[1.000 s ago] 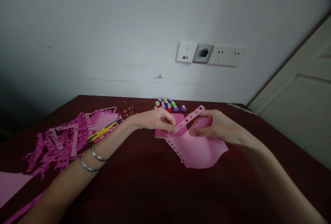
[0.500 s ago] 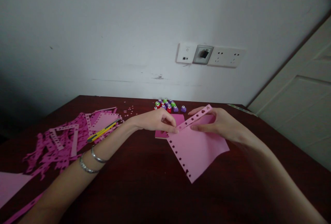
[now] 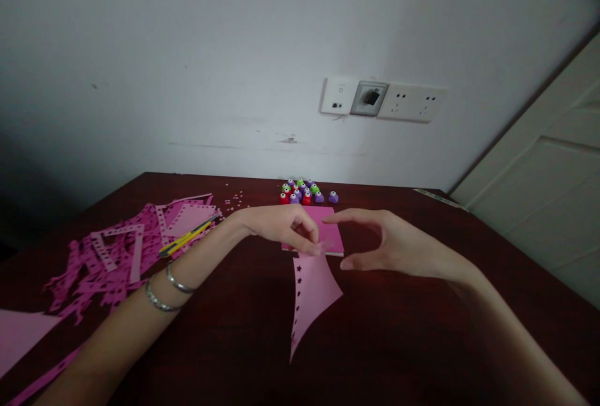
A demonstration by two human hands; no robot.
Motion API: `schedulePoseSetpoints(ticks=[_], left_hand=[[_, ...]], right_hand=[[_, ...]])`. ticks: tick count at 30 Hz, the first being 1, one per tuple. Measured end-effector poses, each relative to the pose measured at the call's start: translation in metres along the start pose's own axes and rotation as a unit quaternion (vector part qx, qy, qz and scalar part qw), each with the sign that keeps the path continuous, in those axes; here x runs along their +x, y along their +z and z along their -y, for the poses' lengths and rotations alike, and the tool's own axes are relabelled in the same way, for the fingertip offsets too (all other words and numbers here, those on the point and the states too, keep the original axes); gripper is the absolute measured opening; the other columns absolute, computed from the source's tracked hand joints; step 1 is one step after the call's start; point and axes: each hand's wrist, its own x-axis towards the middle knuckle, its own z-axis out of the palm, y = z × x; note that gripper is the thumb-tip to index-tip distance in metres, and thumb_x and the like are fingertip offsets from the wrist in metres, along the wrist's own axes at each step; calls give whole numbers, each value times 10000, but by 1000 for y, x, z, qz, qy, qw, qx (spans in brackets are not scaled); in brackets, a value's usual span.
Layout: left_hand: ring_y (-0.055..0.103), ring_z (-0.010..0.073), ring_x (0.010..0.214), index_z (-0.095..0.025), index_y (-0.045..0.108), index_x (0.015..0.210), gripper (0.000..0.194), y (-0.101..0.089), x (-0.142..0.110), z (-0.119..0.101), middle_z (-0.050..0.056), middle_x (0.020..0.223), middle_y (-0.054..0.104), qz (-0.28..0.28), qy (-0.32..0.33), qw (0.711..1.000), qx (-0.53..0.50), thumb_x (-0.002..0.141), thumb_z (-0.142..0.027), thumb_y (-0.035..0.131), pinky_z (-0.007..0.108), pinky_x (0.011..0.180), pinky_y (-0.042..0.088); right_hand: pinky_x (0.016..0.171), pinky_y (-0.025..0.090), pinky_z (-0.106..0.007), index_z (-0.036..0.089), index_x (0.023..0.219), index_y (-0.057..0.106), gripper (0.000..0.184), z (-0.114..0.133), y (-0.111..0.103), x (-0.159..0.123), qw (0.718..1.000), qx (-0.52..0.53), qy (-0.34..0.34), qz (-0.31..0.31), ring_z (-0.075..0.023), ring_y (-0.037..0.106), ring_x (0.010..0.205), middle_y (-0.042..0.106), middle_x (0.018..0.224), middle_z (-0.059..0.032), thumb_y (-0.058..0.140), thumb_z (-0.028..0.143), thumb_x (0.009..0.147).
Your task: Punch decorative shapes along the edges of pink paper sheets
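Between the thumb and fingers of my left hand (image 3: 284, 226) a sheet of pink paper (image 3: 315, 290) is pinched near its top, and it hangs down curled over the table. A row of small punched shapes runs along its left edge. My right hand (image 3: 398, 247) is open to the right of the sheet, thumb and fingers spread apart with nothing between them. Its fingertips are near a stack of darker pink paper (image 3: 330, 231), which lies partly behind my left hand. Beyond it stand several small red, green and purple craft punches (image 3: 302, 191).
On the left of the dark wooden table (image 3: 225, 343) lies a heap of punched pink paper strips (image 3: 117, 243), with a yellow utility knife (image 3: 188, 237) beside it. Another pink sheet (image 3: 21, 334) is at the near left. Wall sockets (image 3: 411, 102) are above the table.
My right hand has let go of the pink sheet and opened. The sheet, once held spread with its punched strip upward, has swung down and left, hanging from my left hand.
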Motion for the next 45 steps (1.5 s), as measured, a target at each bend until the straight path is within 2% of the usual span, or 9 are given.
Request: schedulePoseSetpoints(ticks=[7,12,17,20,23,27,33,41,45], left_hand=[[503,85,559,-156,652,768,221,8,3,-4,-2,640,582,29,-7,999,29,789,-370,601,198,504,368],[516,93,622,-150,661,816,297,1,0,-2,13,692,599,-66,10,996,54,822,-426,550,210,582,395],[560,129,802,-147,649,966,340,-5,-5,1,63,892,639,-172,42,984,-13,829,-436,532,257,726,428],[544,116,703,-130,654,889,306,-3,-3,0,31,790,622,-202,8,979,-18,728,-390,657,246,639,420],[484,80,579,-114,650,764,257,1,1,0,-3,650,574,-221,-1,975,-35,722,-367,662,218,548,373],[426,60,517,-119,654,731,256,4,2,-2,-15,578,539,-186,9,982,-25,734,-375,654,203,478,311],[455,73,543,-123,669,771,241,8,1,-10,2,612,573,-118,19,993,21,742,-360,641,204,492,343],[418,65,526,-128,645,714,210,11,1,-16,-34,566,516,-104,26,993,43,731,-337,644,192,485,322],[404,65,525,-125,637,716,223,11,2,-15,-32,566,496,-98,29,993,59,749,-346,623,195,479,311]], right_hand=[[678,458,-257,190,956,603,331,-14,21,10,995,73,27,58,-150,590,795,644,892,-11,738,303,676],[571,390,-232,162,802,624,171,-16,21,11,993,89,59,55,-110,515,642,586,722,20,659,319,747],[497,336,-214,157,722,609,216,-17,15,14,993,67,82,-47,-88,449,559,517,633,39,661,366,736],[465,329,-203,153,739,603,240,-20,12,15,986,88,113,-90,-84,452,533,525,629,34,663,385,730],[481,355,-204,159,800,625,219,-18,9,12,986,104,110,-67,-90,483,555,571,676,20,673,359,728],[564,420,-231,184,946,646,288,-9,4,7,989,118,83,18,-121,544,662,630,809,-8,676,375,732],[740,478,-283,159,874,662,275,-2,8,6,979,190,53,43,-145,606,783,657,821,-35,569,414,827],[817,461,-359,129,923,678,669,-2,8,1,959,275,39,48,-204,614,825,666,872,-107,385,711,773],[689,451,-293,143,810,661,472,2,10,3,980,187,58,34,-155,571,714,634,765,-46,479,579,821]])
